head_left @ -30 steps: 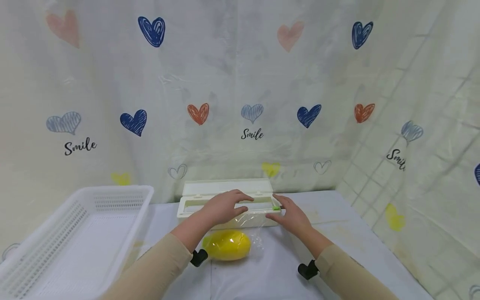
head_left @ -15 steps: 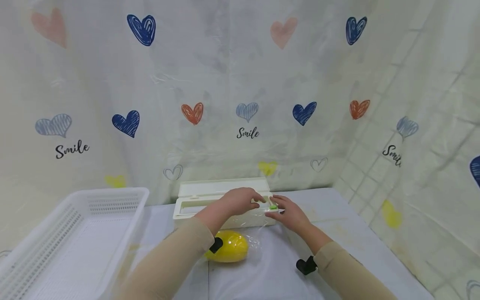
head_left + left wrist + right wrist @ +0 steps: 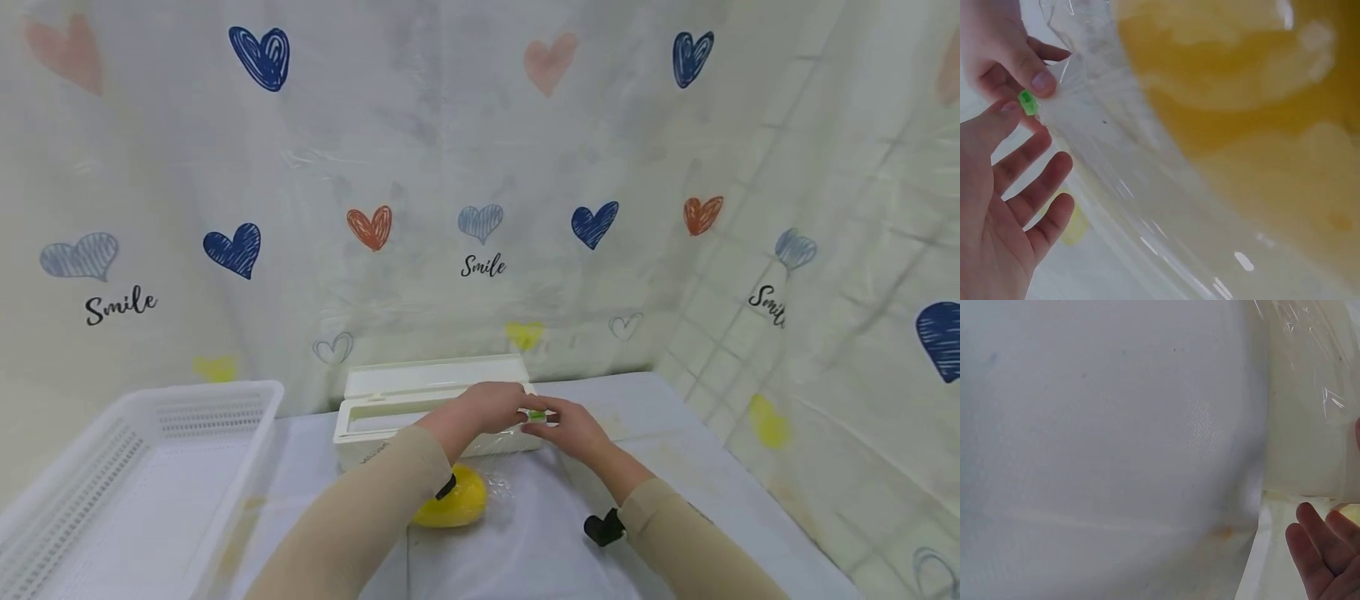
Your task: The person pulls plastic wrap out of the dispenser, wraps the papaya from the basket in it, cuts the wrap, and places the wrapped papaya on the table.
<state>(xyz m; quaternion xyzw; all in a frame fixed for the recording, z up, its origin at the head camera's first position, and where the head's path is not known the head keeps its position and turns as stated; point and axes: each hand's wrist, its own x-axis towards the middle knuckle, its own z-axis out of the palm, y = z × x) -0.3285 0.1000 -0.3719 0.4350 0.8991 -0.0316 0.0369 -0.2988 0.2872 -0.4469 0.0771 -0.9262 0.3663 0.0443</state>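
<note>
White perforated basket (image 3: 112, 467) is seen at 8 o'clock on the table (image 3: 675, 467), well apart from the work. Heart-print sheeting is hung behind and to the right.

Cling-film dispenser box (image 3: 390, 412) is set at centre, 12 o'clock from the person, lid flipped back. A sheet of cling film (image 3: 1147, 187) is drawn out of it toward 6 o'clock, over a yellow lemon-like fruit (image 3: 453, 504) lying just in front of the box, partly hidden by the left forearm.

Left hand (image 3: 491, 407) is laid on the box's front rail near its right end, fingers straight and relaxed; nothing is gripped. Right hand (image 3: 570, 429) is placed at 3 o'clock of it, touching; its thumb and forefinger are closed on the small green slide cutter (image 3: 537, 414), confirmed in the left wrist view (image 3: 1027, 102).

Handling, as a judgement: film is very light, limp, clingy and easily torn or bunched; best taken by the free edge at both corners and kept taut. Cutter tab is small, stiff and likely slippery; a fingertip pinch is suitable. Box is light and likely to slide unless held down on the rail.
</note>
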